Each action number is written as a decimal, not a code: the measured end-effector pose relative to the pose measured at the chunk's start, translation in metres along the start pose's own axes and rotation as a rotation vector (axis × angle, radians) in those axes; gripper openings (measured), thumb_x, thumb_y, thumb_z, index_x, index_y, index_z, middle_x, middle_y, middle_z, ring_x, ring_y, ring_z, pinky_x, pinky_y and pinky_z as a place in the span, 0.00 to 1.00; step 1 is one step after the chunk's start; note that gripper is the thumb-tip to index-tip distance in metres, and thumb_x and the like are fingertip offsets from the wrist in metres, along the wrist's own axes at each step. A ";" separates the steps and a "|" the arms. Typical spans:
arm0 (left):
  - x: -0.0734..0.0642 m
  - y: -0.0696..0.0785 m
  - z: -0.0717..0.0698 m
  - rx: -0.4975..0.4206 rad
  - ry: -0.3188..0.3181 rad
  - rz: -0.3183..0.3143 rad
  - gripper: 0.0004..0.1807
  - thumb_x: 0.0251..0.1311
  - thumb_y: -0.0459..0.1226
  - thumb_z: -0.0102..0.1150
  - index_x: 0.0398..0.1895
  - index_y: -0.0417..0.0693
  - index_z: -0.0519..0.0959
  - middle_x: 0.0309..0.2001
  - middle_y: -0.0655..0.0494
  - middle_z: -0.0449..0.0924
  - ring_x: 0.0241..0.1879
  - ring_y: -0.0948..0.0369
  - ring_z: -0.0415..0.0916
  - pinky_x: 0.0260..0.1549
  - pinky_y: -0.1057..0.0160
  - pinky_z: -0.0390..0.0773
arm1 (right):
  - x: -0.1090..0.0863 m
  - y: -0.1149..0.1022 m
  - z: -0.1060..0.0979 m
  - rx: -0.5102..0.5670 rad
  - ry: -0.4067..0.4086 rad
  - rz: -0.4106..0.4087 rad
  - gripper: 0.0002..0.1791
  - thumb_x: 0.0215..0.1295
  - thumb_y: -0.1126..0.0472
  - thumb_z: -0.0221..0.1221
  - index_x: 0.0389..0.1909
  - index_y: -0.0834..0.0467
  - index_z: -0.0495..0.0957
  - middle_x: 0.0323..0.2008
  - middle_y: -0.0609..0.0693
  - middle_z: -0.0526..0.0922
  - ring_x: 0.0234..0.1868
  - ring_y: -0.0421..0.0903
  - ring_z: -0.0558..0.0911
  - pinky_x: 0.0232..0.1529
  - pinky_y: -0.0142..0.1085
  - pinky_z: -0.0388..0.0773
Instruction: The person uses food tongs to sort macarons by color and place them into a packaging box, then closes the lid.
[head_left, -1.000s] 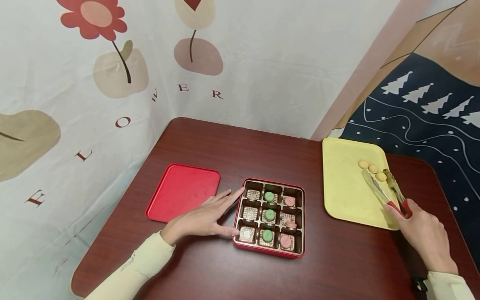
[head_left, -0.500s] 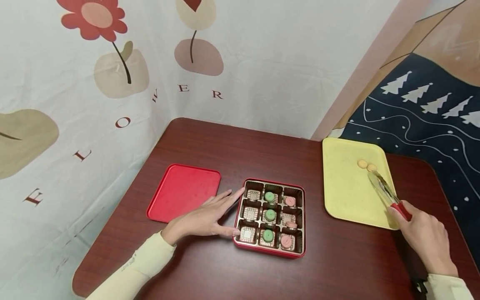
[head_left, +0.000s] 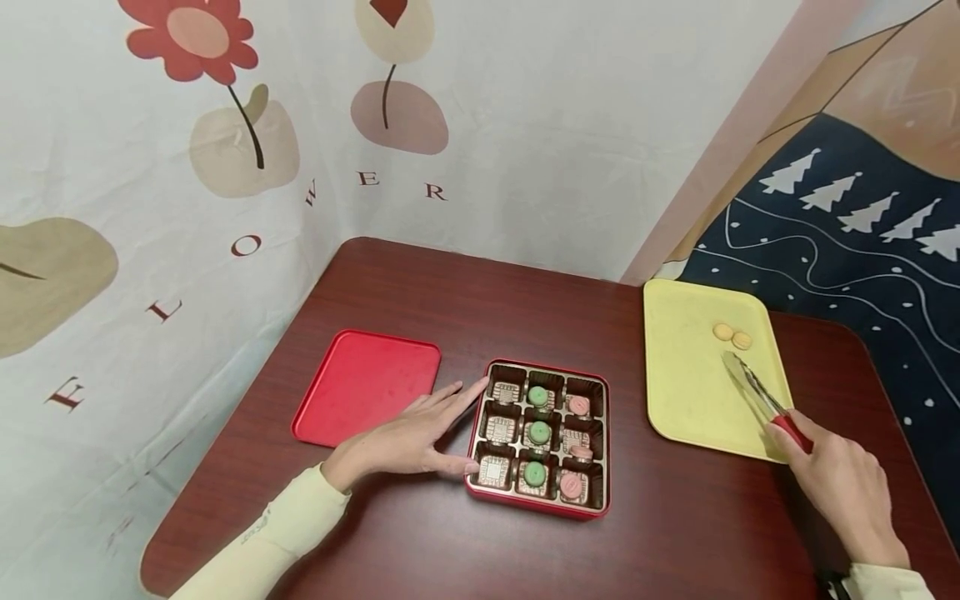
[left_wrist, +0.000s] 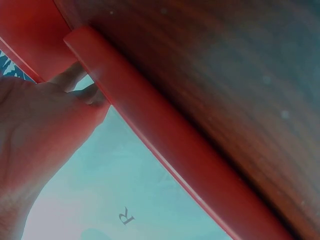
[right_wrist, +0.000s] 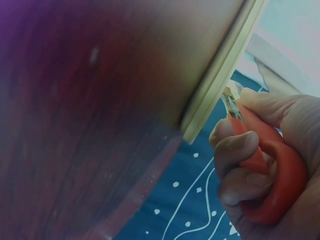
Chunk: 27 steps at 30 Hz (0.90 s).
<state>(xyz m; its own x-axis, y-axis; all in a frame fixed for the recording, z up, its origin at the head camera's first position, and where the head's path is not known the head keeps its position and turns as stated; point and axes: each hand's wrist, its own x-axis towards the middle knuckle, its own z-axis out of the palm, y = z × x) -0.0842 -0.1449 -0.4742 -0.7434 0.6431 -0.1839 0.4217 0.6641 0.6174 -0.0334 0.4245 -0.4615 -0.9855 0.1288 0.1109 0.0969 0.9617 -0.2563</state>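
The red box [head_left: 536, 502] stands on the tabletop [head_left: 487, 292], its compartments in three rows of three. The left hand [head_left: 408, 437] is spread wide against the left side of the box, thumb at its near corner and forefinger at its far corner. Three green cookies [head_left: 538, 432] sit in the middle column of the box, one per compartment, and three pink cookies [head_left: 578, 406] in the right column; the middle pink one is tipped on edge.

Well to the right of the box, the right hand [head_left: 843, 479] grips the tongs [head_left: 767, 395] by their red handles [right_wrist: 289, 182], over the yellow tray [head_left: 686, 367]. Whether anything is between the tips, I cannot tell. Two yellow cookies [head_left: 722, 332] lie side by side on that tray, just beyond the tips. Left of the box lies a flat red lid [head_left: 367, 385].
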 end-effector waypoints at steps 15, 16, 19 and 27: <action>0.000 0.002 -0.002 -0.003 -0.003 0.003 0.62 0.54 0.74 0.59 0.82 0.78 0.31 0.82 0.66 0.44 0.82 0.51 0.40 0.75 0.34 0.47 | -0.016 -0.046 -0.003 0.050 0.093 -0.100 0.28 0.65 0.50 0.70 0.59 0.64 0.82 0.08 0.48 0.70 0.16 0.55 0.73 0.16 0.45 0.62; 0.000 0.002 -0.002 -0.004 -0.004 0.002 0.62 0.54 0.74 0.59 0.82 0.78 0.31 0.82 0.65 0.44 0.82 0.51 0.40 0.75 0.34 0.47 | -0.017 -0.051 -0.003 0.056 0.099 -0.113 0.27 0.65 0.50 0.70 0.59 0.63 0.83 0.07 0.44 0.68 0.15 0.52 0.70 0.16 0.43 0.60; 0.000 0.002 -0.002 -0.006 -0.006 -0.001 0.62 0.54 0.75 0.58 0.83 0.78 0.31 0.82 0.65 0.45 0.82 0.51 0.40 0.75 0.34 0.46 | -0.022 -0.070 -0.006 0.082 0.108 -0.152 0.26 0.63 0.51 0.71 0.59 0.59 0.84 0.11 0.46 0.75 0.15 0.46 0.67 0.18 0.39 0.59; 0.001 0.000 -0.001 -0.005 0.003 0.007 0.63 0.53 0.75 0.59 0.83 0.75 0.33 0.82 0.64 0.46 0.82 0.50 0.40 0.75 0.33 0.47 | -0.035 -0.118 -0.010 0.170 0.168 -0.361 0.26 0.53 0.55 0.78 0.55 0.52 0.87 0.41 0.53 0.91 0.30 0.50 0.86 0.22 0.42 0.74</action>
<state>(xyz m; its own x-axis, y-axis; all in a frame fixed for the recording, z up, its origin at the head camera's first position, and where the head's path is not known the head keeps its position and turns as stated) -0.0850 -0.1443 -0.4737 -0.7420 0.6466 -0.1772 0.4246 0.6577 0.6222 -0.0088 0.3087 -0.4255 -0.9140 -0.1575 0.3739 -0.2882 0.9007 -0.3251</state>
